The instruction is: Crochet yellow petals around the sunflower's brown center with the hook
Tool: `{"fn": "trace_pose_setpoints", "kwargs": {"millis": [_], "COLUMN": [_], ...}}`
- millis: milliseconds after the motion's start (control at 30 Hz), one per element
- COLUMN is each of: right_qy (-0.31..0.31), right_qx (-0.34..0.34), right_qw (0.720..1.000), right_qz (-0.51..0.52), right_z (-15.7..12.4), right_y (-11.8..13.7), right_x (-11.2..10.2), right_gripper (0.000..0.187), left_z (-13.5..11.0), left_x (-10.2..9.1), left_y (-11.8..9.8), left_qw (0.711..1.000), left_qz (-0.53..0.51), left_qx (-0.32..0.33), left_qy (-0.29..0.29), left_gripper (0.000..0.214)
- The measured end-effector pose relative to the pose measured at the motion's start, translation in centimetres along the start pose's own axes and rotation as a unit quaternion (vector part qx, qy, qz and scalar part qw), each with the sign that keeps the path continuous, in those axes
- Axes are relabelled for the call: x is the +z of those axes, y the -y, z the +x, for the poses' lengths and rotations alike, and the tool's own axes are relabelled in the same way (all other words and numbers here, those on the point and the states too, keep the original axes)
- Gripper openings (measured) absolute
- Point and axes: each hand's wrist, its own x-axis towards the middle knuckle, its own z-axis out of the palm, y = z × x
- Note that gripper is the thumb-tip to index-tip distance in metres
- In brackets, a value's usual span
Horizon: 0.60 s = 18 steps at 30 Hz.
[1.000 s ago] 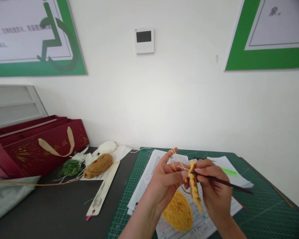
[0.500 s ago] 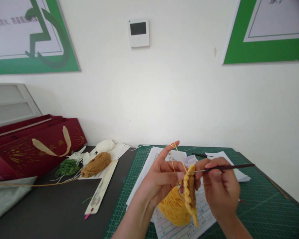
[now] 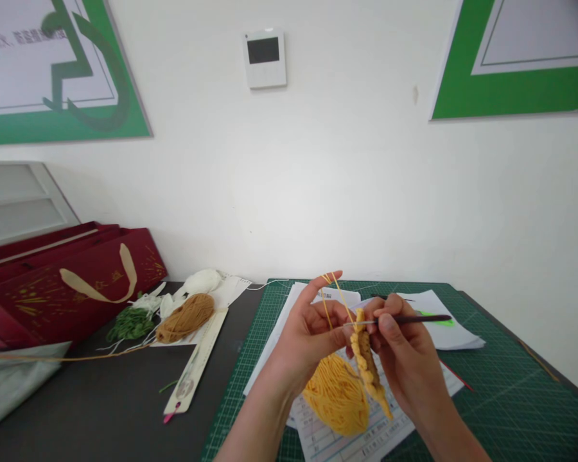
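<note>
My left hand point(image 3: 315, 327) pinches the top of a crocheted piece point(image 3: 367, 366) with a yellow scalloped edge and a brown inner part. Yellow yarn loops over its raised index finger and runs down to the work. Between the fingers of my right hand point(image 3: 407, 343) is a crochet hook point(image 3: 417, 319) with a dark handle; its thin metal shaft passes across the top of the crocheted piece toward my left fingers. A ball of yellow yarn point(image 3: 337, 398) lies below my hands on printed sheets. The hook's tip is too small to make out clearly.
Beneath the papers point(image 3: 370, 436) lies a green cutting mat point(image 3: 520, 385). To the left are brown yarn point(image 3: 187, 317), green yarn point(image 3: 132, 323), white yarn point(image 3: 205, 281) and a bookmark-like strip point(image 3: 200, 359). A dark red gift bag point(image 3: 91, 276) stands against the wall.
My right hand has moved left, and the hook's shaft now reaches farther past the crocheted piece. The piece's lower end has swung slightly right. A bright green patch now shows on the right-hand papers.
</note>
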Motion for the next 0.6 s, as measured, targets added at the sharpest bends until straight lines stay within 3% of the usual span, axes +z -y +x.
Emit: {"fn": "trace_pose_setpoints", "kwargs": {"millis": [200, 400, 500, 600], "right_qy": [0.005, 0.015, 0.032, 0.028], "right_qx": [-0.069, -0.169, -0.176, -0.145], "right_qw": [0.993, 0.964, 0.956, 0.965], "right_qz": [-0.094, -0.204, -0.232, -0.216], "right_z": [-0.22, -0.08, -0.12, -0.11], "right_y": [-0.22, 0.23, 0.38, 0.33], "right_x": [-0.54, -0.78, -0.85, -0.99], "right_gripper": [0.008, 0.004, 0.008, 0.006], "left_z": [0.1, -0.05, -0.07, -0.07], "left_x": [-0.19, 0.1, 0.18, 0.14], "left_y": [0.01, -0.07, -0.03, 0.01], "left_qw": [1.0, 1.0, 1.0, 0.999], "left_qz": [0.006, 0.015, 0.011, 0.014], "left_qx": [-0.008, -0.007, 0.0, -0.001], "left_qy": [0.009, -0.02, -0.028, -0.033], "left_gripper": [0.083, 0.104, 0.122, 0.131]}}
